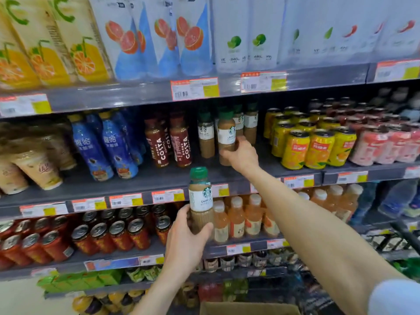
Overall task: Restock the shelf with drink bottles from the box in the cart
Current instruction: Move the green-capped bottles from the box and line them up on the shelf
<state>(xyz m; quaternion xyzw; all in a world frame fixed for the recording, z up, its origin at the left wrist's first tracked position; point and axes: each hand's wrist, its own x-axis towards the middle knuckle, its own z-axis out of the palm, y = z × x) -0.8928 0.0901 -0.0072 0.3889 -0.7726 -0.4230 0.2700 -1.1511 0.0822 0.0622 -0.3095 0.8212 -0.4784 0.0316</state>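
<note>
My right hand point(242, 154) grips the lower part of a green-capped latte bottle point(226, 133) standing on the middle shelf point(159, 178), beside other bottles of the same kind point(205, 135). My left hand point(186, 239) holds a second green-capped latte bottle point(200, 194) upright by its lower half, in front of the shelf below, apart from the shelf board. The cardboard box point(247, 308) shows only its top edge at the bottom of the view. A part of the cart point(404, 235) is visible at the right.
Brown coffee bottles point(179, 142) stand left of the latte row and yellow cans point(318, 148) to the right. Orange juice bottles point(252, 217) and red cans point(113, 237) fill the lower shelf. Cartons and pouches line the top shelf point(136, 94).
</note>
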